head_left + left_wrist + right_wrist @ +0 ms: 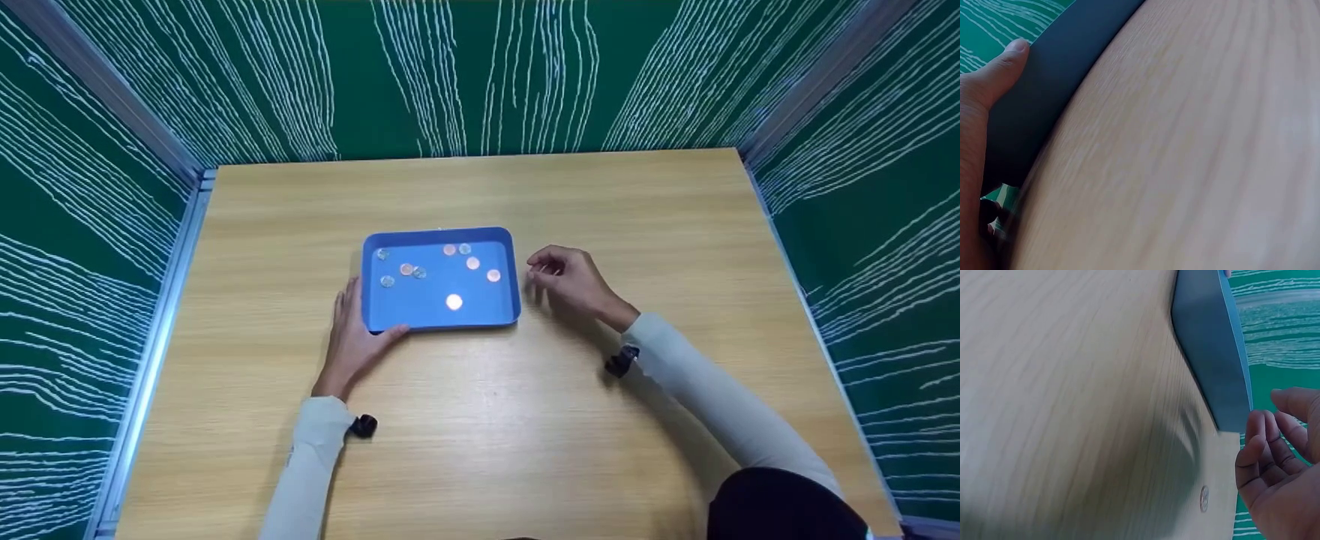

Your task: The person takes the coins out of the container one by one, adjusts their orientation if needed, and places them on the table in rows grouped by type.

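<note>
A shallow blue tray (442, 321) lies on the table with several silver and copper-coloured coins scattered in it. One coin (454, 302) near its front shines brightly. My left hand (356, 337) holds the tray's near left corner, fingers along the left side and thumb at the front wall. In the left wrist view the thumb (1010, 62) lies against that wall. Just right of the tray, my right hand (574, 281) hovers with fingers bent and no object visible between them. A coin (1204, 499) rests on the table beneath it, hidden in the head view.
The wooden table (480, 450) extends around the tray. Green panels with white wavy lines (480, 82) stand at the back and both sides, with metal posts (112, 90) at the corners. A dark rounded object (784, 506) covers the lower right.
</note>
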Demonstrator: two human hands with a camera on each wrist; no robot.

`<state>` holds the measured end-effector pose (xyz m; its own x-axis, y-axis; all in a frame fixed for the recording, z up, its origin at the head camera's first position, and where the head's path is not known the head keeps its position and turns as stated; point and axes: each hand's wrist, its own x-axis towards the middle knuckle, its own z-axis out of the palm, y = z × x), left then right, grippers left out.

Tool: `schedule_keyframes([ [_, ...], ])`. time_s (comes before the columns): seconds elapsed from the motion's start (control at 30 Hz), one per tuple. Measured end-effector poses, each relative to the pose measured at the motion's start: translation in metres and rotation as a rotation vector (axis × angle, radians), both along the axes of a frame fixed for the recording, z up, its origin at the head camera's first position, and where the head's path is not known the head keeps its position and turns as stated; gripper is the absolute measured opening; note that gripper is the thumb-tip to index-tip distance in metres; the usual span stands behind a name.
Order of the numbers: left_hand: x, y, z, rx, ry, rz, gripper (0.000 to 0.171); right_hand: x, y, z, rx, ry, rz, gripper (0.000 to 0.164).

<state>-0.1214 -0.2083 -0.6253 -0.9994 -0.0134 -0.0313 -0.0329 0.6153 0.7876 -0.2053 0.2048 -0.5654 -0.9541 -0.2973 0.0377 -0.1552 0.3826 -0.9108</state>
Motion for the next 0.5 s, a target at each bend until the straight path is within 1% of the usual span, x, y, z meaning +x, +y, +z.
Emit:
schedule_keyframes([
  [0.2, 0.000, -0.001, 0.001, -0.005, -0.007, -0.001, 0.135, 0.004, -0.011, 0.006, 0.009, -0.008, 0.038, 0.018],
  [0.5, 0.001, -0.001, 0.002, -0.001, 0.000, -0.006, 0.134, 0.007, -0.026, 0.009, 0.030, 0.026, 0.115, 0.019],
])
